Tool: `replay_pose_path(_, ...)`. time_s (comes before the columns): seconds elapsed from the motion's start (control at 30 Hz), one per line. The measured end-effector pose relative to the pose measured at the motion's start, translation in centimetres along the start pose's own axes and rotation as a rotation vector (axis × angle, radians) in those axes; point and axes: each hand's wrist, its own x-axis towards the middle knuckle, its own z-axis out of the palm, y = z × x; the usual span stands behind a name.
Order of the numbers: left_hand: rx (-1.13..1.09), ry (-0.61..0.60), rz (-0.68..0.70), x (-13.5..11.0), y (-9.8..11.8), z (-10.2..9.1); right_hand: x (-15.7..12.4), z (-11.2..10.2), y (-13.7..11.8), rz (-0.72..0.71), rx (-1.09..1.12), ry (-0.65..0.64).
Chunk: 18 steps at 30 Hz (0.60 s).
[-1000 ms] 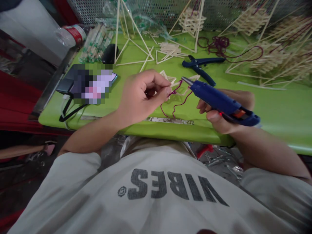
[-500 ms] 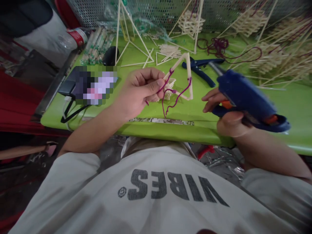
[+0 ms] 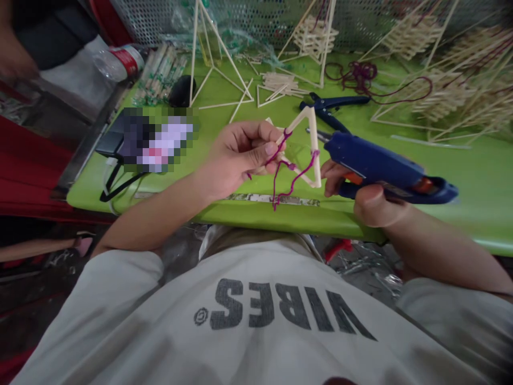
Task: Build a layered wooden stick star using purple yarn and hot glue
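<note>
My left hand (image 3: 250, 152) pinches one corner of a small triangular frame of pale wooden sticks (image 3: 316, 140), held above the green table. Purple yarn (image 3: 294, 185) is tied around the frame's sides, and one loose end dangles below. In my right hand (image 3: 371, 199) is a blue hot glue gun (image 3: 380, 166), its fingers wrapped about the handle near the orange trigger. The gun's metal nozzle (image 3: 316, 133) points left, at the frame's right side. Whether it touches the wood I cannot tell. My left fingers hide part of the frame.
Blue cutters (image 3: 332, 109) lie behind the frame. Pale loose sticks (image 3: 278, 83), a stick pyramid (image 3: 212, 67) and tangled purple yarn (image 3: 352, 75) are farther back. Several stick structures (image 3: 444, 93) crowd the right. A power bank (image 3: 110, 136), plastic bottle (image 3: 120, 61) and another person's hand (image 3: 18, 61) are at left.
The glue gun has moved left and its nozzle is now at the frame. My left hand has lowered the frame slightly, toward me. Another person's arm has appeared at upper left.
</note>
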Motion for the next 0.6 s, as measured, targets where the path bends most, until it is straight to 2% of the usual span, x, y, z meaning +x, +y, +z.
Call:
replay_pose_path(0.2,0.001,-0.047,-0.029,0.1,-0.3,-0.3,1.7,1.0,-1.2,-0.220,-0.021,-0.065)
replay_pose_path(0.33,0.008,-0.061,-0.028,0.1,-0.5,-0.5,1.5,1.1,-1.2,-0.180,-0.010,-0.054)
replay_pose_path(0.47,0.033,-0.087,-0.021,0.1,-0.9,-0.6,1.2,1.2,-0.8,-0.218,0.072,-0.066)
replay_pose_path(0.6,0.021,-0.106,-0.011,0.2,-1.2,-0.6,1.2,1.3,-0.5,-0.195,0.129,-0.064)
